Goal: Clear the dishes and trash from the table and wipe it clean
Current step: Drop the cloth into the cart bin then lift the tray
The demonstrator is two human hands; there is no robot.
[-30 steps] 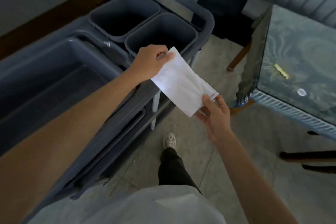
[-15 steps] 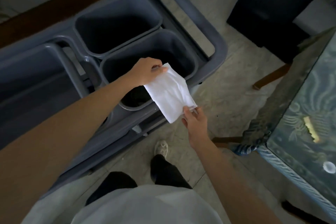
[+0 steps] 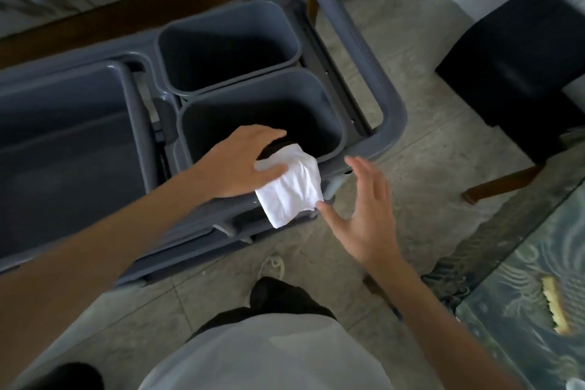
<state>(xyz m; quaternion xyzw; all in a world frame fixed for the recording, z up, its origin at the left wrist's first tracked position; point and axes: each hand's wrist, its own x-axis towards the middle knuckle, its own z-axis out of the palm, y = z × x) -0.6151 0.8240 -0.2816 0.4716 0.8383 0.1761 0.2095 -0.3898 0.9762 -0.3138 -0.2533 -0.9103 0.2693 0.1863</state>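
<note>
Over the near rim of the front bin (image 3: 329, 123), your left hand (image 3: 240, 161) pinches a white napkin (image 3: 291, 187) by its upper corner, thumb on top; your right hand (image 3: 367, 215) hangs spread at its four o'clock, thumb tip just touching the lower edge, holding nothing; expect the napkin to be light, limp and easily crumpled, so take it by a corner or bunch it; both small bins look dark inside, contents unreadable; the large tub (image 3: 63, 142) at nine o'clock shows nothing; a yellow scrap (image 3: 555, 307) lies on the table (image 3: 519, 342) at four o'clock.
</note>
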